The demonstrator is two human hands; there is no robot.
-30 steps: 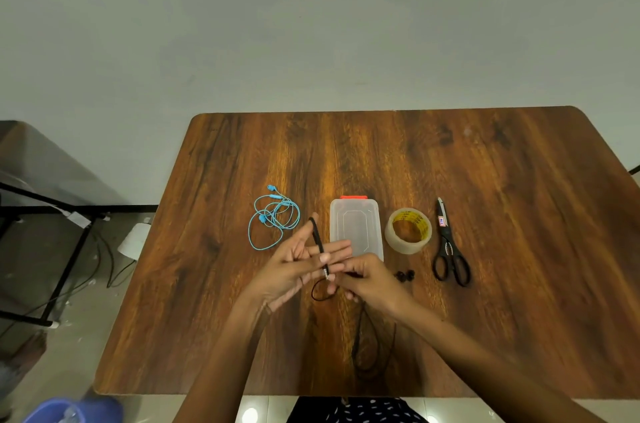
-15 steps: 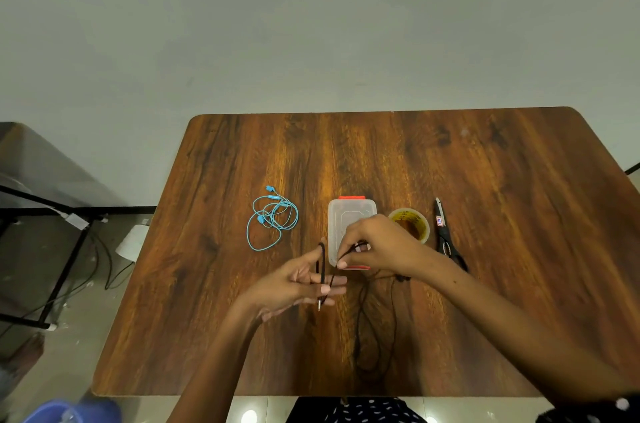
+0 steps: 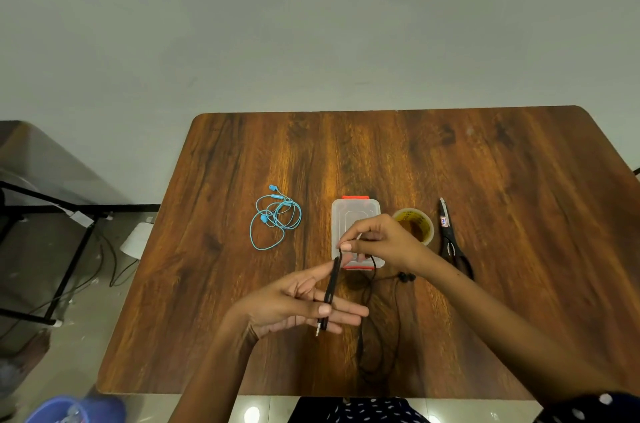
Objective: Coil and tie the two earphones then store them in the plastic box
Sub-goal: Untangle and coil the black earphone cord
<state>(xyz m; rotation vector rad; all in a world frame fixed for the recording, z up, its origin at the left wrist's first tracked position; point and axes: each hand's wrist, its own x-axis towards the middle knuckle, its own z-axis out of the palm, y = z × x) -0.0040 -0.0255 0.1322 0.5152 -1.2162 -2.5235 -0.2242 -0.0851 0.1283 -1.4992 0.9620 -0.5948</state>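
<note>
We see the left hand (image 3: pixel 298 305) held above the near part of the wooden table (image 3: pixel 519 214), its fingers stretched out almost straight and spread, with the black earphone cord (image 3: pixel 331 287) running across them; the thumb presses the cord against the fingers, and the plug end sticks out just below them. The right hand (image 3: pixel 377 239) hovers over the clear plastic box (image 3: pixel 353 214), its thumb and forefinger curled and pinching the upper part of the same cord. From there the black cord drops in loose loops onto the table toward the near edge, and its two earbuds (image 3: pixel 406 278) lie on the wood just beside the right wrist. The box sits near the middle of the table with its lid on and orange clasps at both ends. To its left, well apart, the blue earphones (image 3: pixel 277 218) lie in a loose tangle. To the right of the box stands a roll of tape (image 3: pixel 420 223), partly hidden by the right hand, and beyond it lies a pair of black scissors (image 3: pixel 450 242).
</note>
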